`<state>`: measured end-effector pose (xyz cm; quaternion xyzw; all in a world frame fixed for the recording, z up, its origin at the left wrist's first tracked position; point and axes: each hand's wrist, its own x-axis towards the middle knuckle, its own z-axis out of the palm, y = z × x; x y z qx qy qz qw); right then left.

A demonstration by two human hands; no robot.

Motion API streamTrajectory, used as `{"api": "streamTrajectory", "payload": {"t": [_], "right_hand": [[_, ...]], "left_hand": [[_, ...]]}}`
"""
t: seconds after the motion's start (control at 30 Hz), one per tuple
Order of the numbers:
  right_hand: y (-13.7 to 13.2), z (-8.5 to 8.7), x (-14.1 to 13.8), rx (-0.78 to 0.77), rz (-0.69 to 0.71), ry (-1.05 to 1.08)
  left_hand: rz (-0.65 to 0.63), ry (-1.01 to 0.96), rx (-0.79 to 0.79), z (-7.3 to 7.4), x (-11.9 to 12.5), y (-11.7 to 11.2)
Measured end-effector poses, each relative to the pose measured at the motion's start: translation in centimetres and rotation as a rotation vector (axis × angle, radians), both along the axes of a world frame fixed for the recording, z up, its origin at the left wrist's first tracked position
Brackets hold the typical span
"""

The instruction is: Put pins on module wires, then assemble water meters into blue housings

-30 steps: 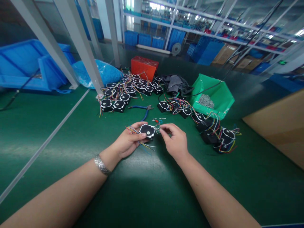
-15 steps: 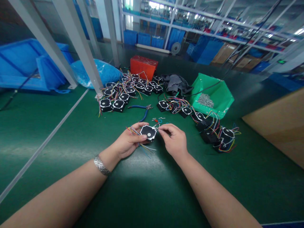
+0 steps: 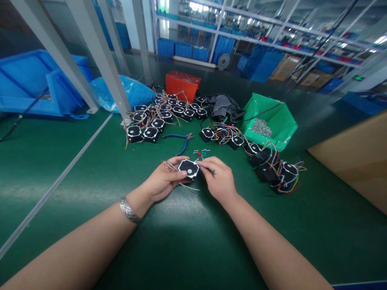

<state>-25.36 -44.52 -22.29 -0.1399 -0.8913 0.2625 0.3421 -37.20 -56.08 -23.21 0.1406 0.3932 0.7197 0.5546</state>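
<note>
My left hand (image 3: 163,181) grips a small black motor (image 3: 188,168) with a white disc on its face and coloured wires trailing out to the left and below. My right hand (image 3: 219,177) is closed in a pinch at the motor's right edge; what its fingertips hold is too small to make out. Both hands hover just above the green table (image 3: 181,241). A metal bracelet (image 3: 129,210) circles my left wrist.
Several black motors with coloured wires lie in groups behind (image 3: 160,114) and to the right (image 3: 278,171). Blue-handled pliers (image 3: 179,139), a green bin of small metal parts (image 3: 267,123), an orange box (image 3: 182,84), dark cloth (image 3: 225,105), a blue bag (image 3: 130,92), grey frame posts (image 3: 99,56) and a cardboard box (image 3: 356,157) surround them.
My right hand has moved left and closed in against the motor's right edge. My left hand and the motor have stayed nearly still.
</note>
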Motion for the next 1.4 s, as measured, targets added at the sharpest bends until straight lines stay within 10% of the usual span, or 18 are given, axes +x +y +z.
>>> {"api": "streamTrajectory", "payload": {"t": [0.37, 1.03, 1.27, 1.4], "right_hand": [[-0.6, 0.2, -0.1, -0.447, -0.104, 0.098], [-1.5, 0.4, 0.3, 0.313, 0.046, 0.039], [-2.0, 0.5, 0.2, 0.291, 0.186, 0.018], [-0.8, 0.6, 0.4, 0.230, -0.062, -0.054]], "left_hand": [[0.069, -0.001, 0.018, 0.0, 0.1, 0.2], [0.106, -0.009, 0.018, 0.0, 0.2, 0.2], [0.148, -0.107, 0.054, -0.1, -0.3, 0.4], [0.161, -0.116, 0.056, -0.1, -0.4, 0.4]]}}
